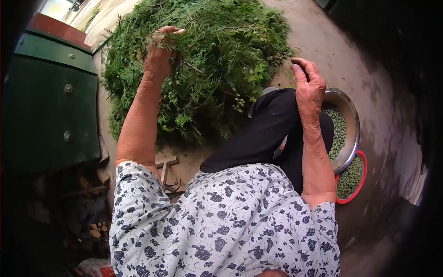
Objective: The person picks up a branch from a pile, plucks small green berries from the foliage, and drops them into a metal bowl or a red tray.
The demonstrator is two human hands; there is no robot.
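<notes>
My left hand (161, 46) is closed around a leafy cypress branch (203, 38) at the top of a large heap of green cypress cuttings (217, 78). Its fingertips are partly hidden by the foliage. My right hand (310, 87) is raised to the right of the heap, above my dark-trousered knee, with fingers curled in and the thumb near the index finger. Whatever it holds, if anything, is hidden. Below it stands a metal basin (353, 117) containing small green cones (338, 131). Pale green cones (237, 101) also hang on the heap's twigs.
A red-rimmed container (365, 168) with more green cones overlaps the basin's near side. To the left stands a dark green metal panel (50, 106) with bolts. A wooden frame piece (167, 164) lies on the concrete floor (378, 111) near my left elbow.
</notes>
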